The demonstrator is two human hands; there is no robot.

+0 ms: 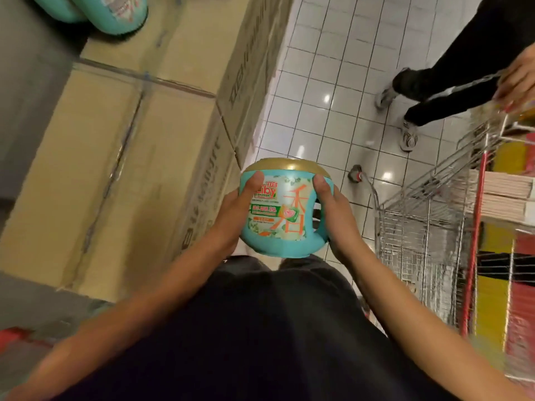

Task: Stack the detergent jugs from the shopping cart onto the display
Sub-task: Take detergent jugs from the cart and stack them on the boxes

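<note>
Head cam: L hand (234,215), R hand (337,218) gripped teal gold-lidded detergent jug (278,215). Likely mid-carry; next needed setting on tan cardboard-box display (115,157).

Left hand (231,215), right hand (338,218) grip jug (278,215) (thumbs forward), forearms extended.

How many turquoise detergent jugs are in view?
3. The held jug sits between the left hand and right hand; a second jug and third jug rest on the cardboard boxes, top left, cropped. Others may lie out of view.
</note>
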